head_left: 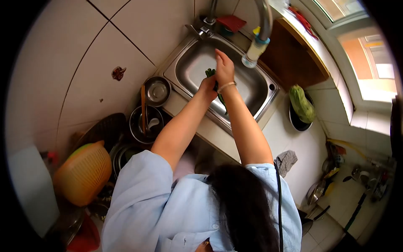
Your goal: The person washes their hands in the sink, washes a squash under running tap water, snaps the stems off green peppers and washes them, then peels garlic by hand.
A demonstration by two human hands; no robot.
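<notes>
Over the steel sink (193, 63), my left hand (207, 87) is closed around a bunch of green vegetables (210, 73), whose ends stick out above the fist and hang down toward the sink's front edge. My right hand (225, 69) is beside it, touching or nearly touching the greens, with its fingers held together and pointing up toward the back of the sink. Its palm side is turned away, so whether it grips any of the greens cannot be made out. The faucet spout (254, 52) hangs to the right of my hands.
Steel bowls (158, 91) stand left of the sink, one with chopsticks (143, 109). An orange basket (84, 172) is lower left. On the right are a green gourd (301, 104) in a dark bowl, a grey cloth (286, 162) and a wooden board (289, 59).
</notes>
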